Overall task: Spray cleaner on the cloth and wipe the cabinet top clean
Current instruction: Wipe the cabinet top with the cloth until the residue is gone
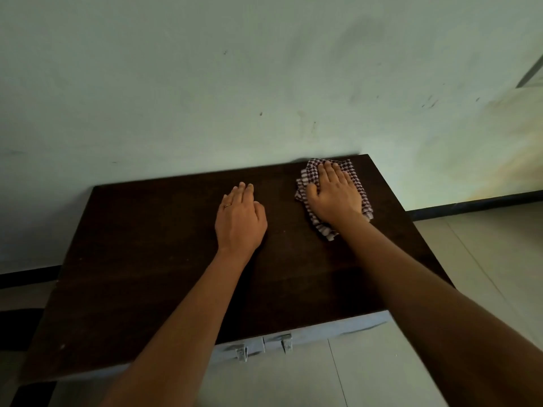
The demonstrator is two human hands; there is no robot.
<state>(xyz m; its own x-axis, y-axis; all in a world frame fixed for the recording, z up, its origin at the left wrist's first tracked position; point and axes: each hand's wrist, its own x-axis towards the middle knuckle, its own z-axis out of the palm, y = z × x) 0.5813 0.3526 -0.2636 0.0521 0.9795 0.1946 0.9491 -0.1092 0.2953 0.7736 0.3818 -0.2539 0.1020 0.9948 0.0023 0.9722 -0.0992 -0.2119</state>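
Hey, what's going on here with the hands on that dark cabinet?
A person is wiping a dark wooden cabinet top. The right hand lies flat on a checkered cloth, pressing it down near the back right corner by the wall. The left hand rests palm down on the bare wood, holding nothing. No spray bottle is in view.

Maroon-and-white checked cloth [355,183], dark-brown cabinet top [152,259]

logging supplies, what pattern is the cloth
Maroon-and-white check, seen in the head view on the cloth under the right hand.
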